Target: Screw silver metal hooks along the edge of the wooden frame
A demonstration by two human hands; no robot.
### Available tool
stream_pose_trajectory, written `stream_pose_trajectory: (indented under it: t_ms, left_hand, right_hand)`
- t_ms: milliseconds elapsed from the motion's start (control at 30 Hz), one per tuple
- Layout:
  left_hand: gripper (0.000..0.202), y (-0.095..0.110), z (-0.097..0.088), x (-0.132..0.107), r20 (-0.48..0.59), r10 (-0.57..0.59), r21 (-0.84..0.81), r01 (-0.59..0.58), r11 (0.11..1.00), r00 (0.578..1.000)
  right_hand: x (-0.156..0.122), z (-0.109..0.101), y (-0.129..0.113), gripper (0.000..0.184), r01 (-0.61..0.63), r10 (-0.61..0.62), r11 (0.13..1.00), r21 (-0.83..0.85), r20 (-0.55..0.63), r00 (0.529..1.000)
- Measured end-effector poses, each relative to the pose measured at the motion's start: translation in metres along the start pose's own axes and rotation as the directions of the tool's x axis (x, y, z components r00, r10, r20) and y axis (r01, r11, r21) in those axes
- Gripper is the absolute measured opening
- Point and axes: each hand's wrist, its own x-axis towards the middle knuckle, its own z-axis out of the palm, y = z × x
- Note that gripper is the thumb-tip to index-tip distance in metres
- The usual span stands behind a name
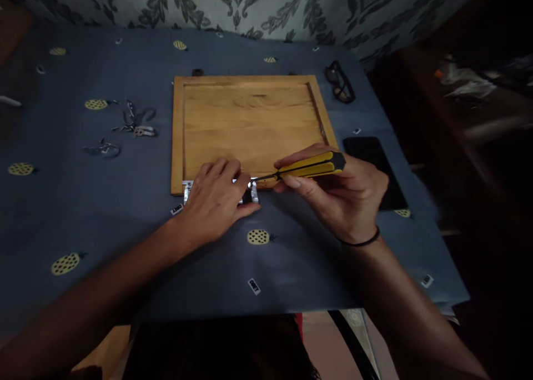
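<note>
A framed wooden panel (250,113) lies flat on the cloth-covered table. At its near edge sits a shiny metal fitting (254,193), mostly hidden under my left hand (216,199). My left fingers curl over the fitting from above, with the thumb along its near side, holding it against the frame. A yellow and black screwdriver (310,166) is gripped in my right hand (341,194). It tilts down to the left, and its tip meets the fitting's right end close to my left fingertips. Whether a screw is under the tip is too small to tell.
Left of the panel lie a small metal piece (145,131) and dark curled strips (109,149). Eyeglasses (340,83) and a black flat device (375,169) are on the right. A patterned curtain (266,8) hangs behind the blue pineapple-print tablecloth (175,280).
</note>
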Motion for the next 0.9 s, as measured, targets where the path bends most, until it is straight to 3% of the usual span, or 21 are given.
stream_pose_trajectory:
  t_ms: [700, 900]
  left_hand:
    - [0.037, 0.0016, 0.0003, 0.0001, 0.002, -0.008, 0.023, 0.008, 1.0, 1.0]
    - [0.036, 0.0019, -0.0011, 0.0015, 0.012, -0.015, 0.02, 0.015, 1.0, 1.0]
  right_hand:
    - [-0.0061, 0.0081, -0.0004, 0.013, -0.02, 0.014, 0.998, -0.06, -0.104, 0.994]
    - [-0.0046, 0.0027, -0.0052, 0.007, -0.005, 0.002, 0.997, -0.079, -0.032, 0.999]
